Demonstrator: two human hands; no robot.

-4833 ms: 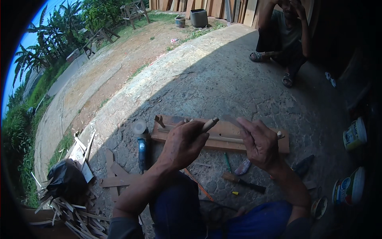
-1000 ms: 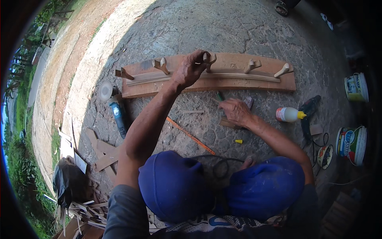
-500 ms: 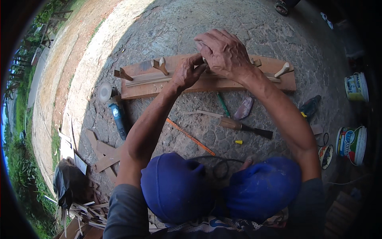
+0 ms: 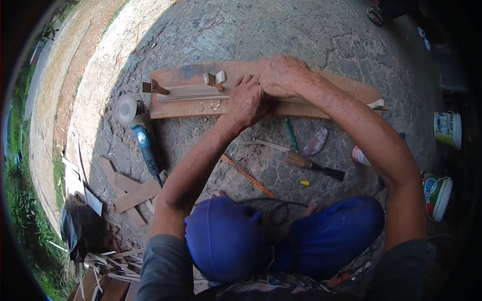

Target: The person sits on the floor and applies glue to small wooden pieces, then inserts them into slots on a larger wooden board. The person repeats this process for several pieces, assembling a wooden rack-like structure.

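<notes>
A thick wooden plank (image 4: 186,111) lies crosswise on the ground, with long thin wooden strips (image 4: 193,97) along it. Short notched wooden pegs stand on it, among them one at the left end (image 4: 156,88) and a forked one (image 4: 216,79). Over the plank's middle, my left hand (image 4: 246,103) rests with curled fingers against the strips. My right hand (image 4: 285,76) touches it from the far right, its fingers closed. Whatever either hand grips is hidden beneath the knuckles. A pale peg (image 4: 376,104) shows at the right end, past my forearm.
An angle grinder (image 4: 144,143) lies left of the plank. Nearer me are a green pencil-like stick (image 4: 290,135), a wood-handled chisel (image 4: 314,165), a purplish stone (image 4: 316,141) and an orange saw blade (image 4: 247,175). Buckets (image 4: 447,129) stand right; wood scraps (image 4: 133,195) lie left.
Both hands have come down from above the plank onto its middle, and the left hand has turned knuckles-up. The view has shifted slightly; a small red-and-white can now shows inside my right arm.
</notes>
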